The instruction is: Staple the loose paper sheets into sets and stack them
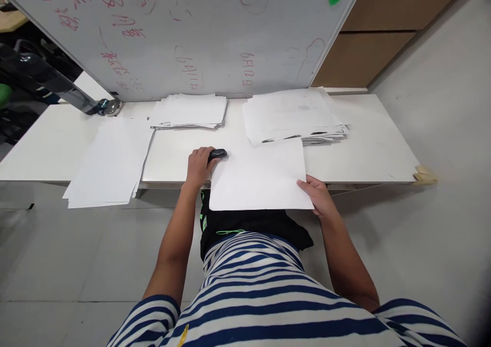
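Observation:
My left hand (198, 167) is closed around a small black stapler (218, 154), whose rounded end points right over the upper left edge of the white paper (261, 178). Whether the stapler's jaws enclose the paper I cannot tell. At the paper's lower right, my right hand (316, 196) pinches the edge, thumb on top and fingers underneath. The paper lies partly on the table (368, 157) and sticks out past its front edge, above my lap. Its surface looks blank.
A printed paper stack (291, 114) lies behind the held paper. Another stack (187, 111) sits to its left. Loose sheets (111, 163) overhang the table's front left. The whiteboard (215, 35) stands behind, with a dark glossy object (113, 106) near its corner.

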`<state>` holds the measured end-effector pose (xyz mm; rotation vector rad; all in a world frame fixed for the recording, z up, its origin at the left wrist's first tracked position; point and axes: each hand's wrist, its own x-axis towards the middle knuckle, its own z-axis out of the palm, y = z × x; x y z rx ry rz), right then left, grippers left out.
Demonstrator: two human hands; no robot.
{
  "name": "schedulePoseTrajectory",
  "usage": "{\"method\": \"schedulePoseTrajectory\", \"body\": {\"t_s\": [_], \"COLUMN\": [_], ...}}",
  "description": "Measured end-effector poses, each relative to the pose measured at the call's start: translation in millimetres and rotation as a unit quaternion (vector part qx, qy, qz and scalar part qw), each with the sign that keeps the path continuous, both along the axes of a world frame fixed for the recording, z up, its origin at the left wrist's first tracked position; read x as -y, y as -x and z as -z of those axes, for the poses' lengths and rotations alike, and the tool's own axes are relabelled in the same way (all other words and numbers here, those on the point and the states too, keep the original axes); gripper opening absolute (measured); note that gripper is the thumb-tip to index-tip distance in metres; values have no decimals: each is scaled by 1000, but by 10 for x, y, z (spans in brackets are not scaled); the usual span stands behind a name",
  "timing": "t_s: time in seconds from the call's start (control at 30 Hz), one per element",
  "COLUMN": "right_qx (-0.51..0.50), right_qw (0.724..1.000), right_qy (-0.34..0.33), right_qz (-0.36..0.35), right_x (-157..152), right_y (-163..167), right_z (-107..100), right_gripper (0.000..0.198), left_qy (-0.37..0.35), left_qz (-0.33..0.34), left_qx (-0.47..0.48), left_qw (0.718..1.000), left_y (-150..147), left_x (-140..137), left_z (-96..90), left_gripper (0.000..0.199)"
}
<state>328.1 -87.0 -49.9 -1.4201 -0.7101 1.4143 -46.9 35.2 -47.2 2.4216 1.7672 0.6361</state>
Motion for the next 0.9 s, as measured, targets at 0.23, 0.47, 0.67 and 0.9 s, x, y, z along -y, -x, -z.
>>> {"method": "schedulePoseTrajectory", "body": {"t_s": [0.23,0.47,0.67,0.9], "right_qx": [-55,-68,-88,-98], "right_qw": [997,993,989,987], "right_qy": [-4,-22,-25,4], "right_qz": [-59,-91,-115,-125], "right_x": [-53,-88,-104,-55], "right_y": [417,669,816,1012], "right_z": [36,177,219,275], "right_gripper": [49,49,47,45], "left_qy": [37,65,46,105], "left_qz": [-21,-60,-116,-145], "left_qx": [-20,-2,-11,-12], "left_qw": [999,996,992,984], "left_y": [316,480,340,395], "left_x": [33,-121,-425,-585], "left_z": [-184,-512,-540,-329], "left_gripper": [38,44,47,48]}}
